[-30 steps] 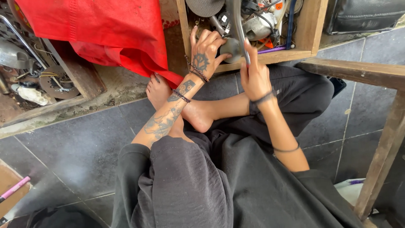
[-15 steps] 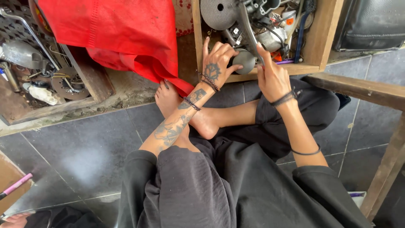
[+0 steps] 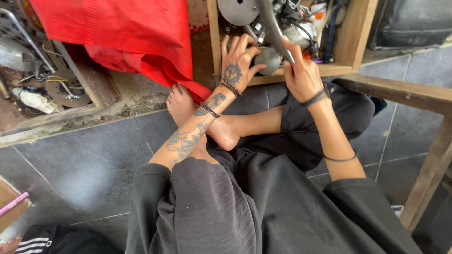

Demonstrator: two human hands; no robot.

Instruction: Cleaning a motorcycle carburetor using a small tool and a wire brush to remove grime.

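My left hand [image 3: 238,68] has its fingers spread and cupped over a rounded grey metal part [image 3: 268,59], while my right hand [image 3: 301,75] pinches closed on a long grey metal bar [image 3: 273,26]; compared with a moment back, both have pushed further into the wooden crate [image 3: 358,33], so I judge the grip is now settled enough to work the piece. The part looks dull, smooth and greasy, sitting at the crate's near edge on the far side of the scene, right of the red cloth [image 3: 117,33].
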